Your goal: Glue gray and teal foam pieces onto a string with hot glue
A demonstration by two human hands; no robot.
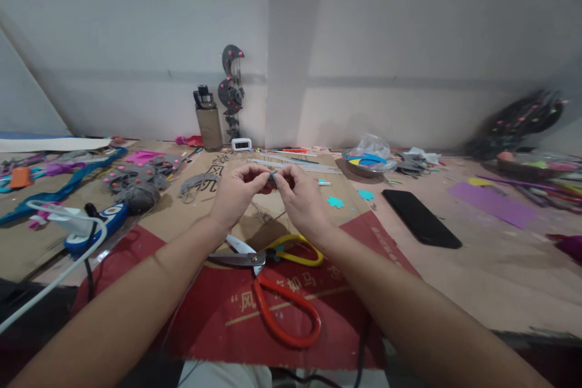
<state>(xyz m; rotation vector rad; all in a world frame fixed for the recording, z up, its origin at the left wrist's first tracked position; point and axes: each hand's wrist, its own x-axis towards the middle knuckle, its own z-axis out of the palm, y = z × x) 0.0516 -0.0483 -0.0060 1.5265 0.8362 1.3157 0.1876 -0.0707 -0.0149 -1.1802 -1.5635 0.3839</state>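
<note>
Both of my hands meet over the middle of the cardboard, fingertips almost touching. My left hand (240,189) pinches a small dark teal piece (272,176) between thumb and forefinger. From the other side my right hand (297,193) pinches the same piece. Fingers hide most of it, so its kind is unclear. Below the hands lie large scissors (258,259) with one red and one yellow handle, blades spread apart. To the right of my right hand are two flat teal flower-shaped cutouts, a nearer one (335,202) and a farther one (365,195).
Red-and-brown cardboard (213,315) covers the table's middle. A black phone (421,218) and purple sheet (493,203) lie right. Left are a blue power strip (97,230) with a white cable and grey yarn (139,197). A bottle (209,124) stands before the white partition (386,42).
</note>
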